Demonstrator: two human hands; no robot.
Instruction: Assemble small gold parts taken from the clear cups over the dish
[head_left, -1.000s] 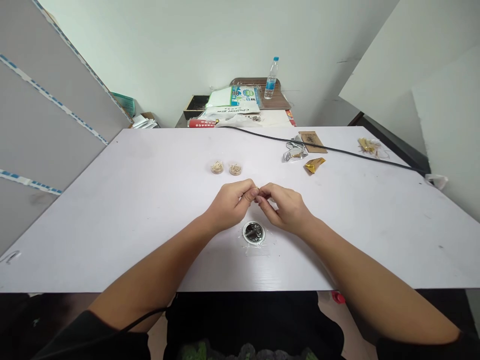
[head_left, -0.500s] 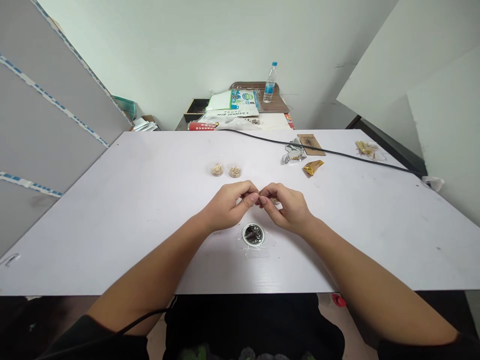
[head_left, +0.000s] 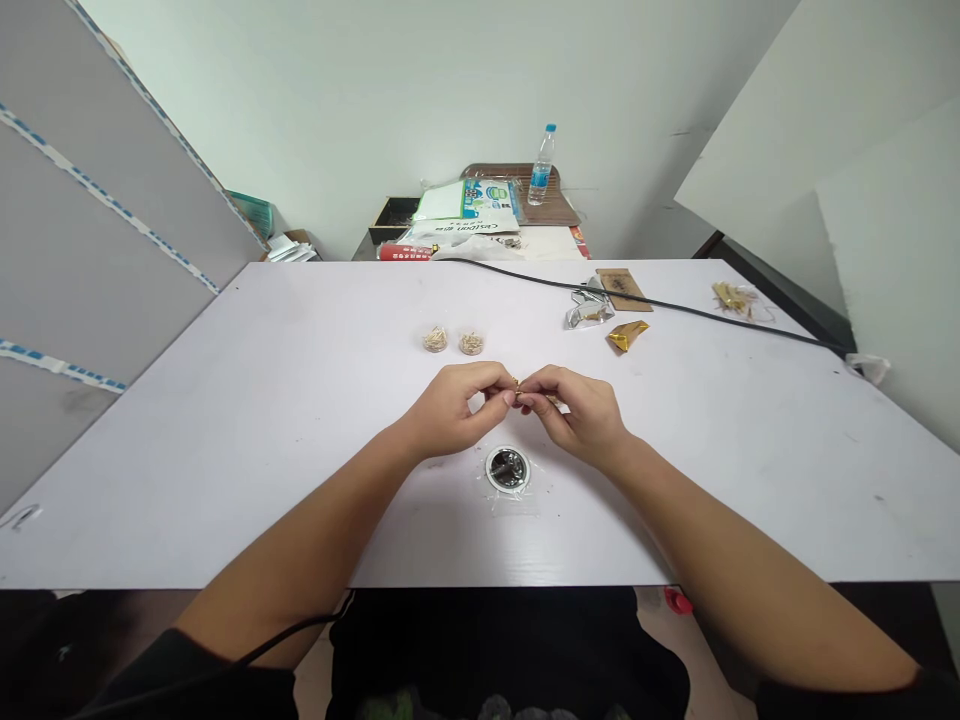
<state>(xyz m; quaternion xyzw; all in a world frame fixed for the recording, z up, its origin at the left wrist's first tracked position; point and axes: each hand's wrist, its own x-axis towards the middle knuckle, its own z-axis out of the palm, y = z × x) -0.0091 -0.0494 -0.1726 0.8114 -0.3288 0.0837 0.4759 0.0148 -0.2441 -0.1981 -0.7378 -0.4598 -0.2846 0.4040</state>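
My left hand (head_left: 466, 405) and my right hand (head_left: 571, 408) meet at the fingertips above the middle of the white table. Between them they pinch a tiny gold-coloured piece (head_left: 517, 384), too small to name. Just beyond the fingers stand two small round clear containers, a left one (head_left: 435, 339) and a right one (head_left: 471, 343), both filled with pale thin pieces. Closer to me, a round white-rimmed dish (head_left: 508, 470) holds dark shiny metal bits. Something golden lies partly hidden behind my right fingers.
A black cable (head_left: 660, 304) runs across the back right of the table (head_left: 225, 440). Near it lie a silver packet (head_left: 589, 305), a brown card (head_left: 624, 289), a gold foil packet (head_left: 627, 336) and a clear bag of gold pieces (head_left: 739, 299). A water bottle (head_left: 541, 168) stands behind.
My hands stay almost in place. The fingertips have shifted slightly, and more of the gold-coloured piece shows above them.
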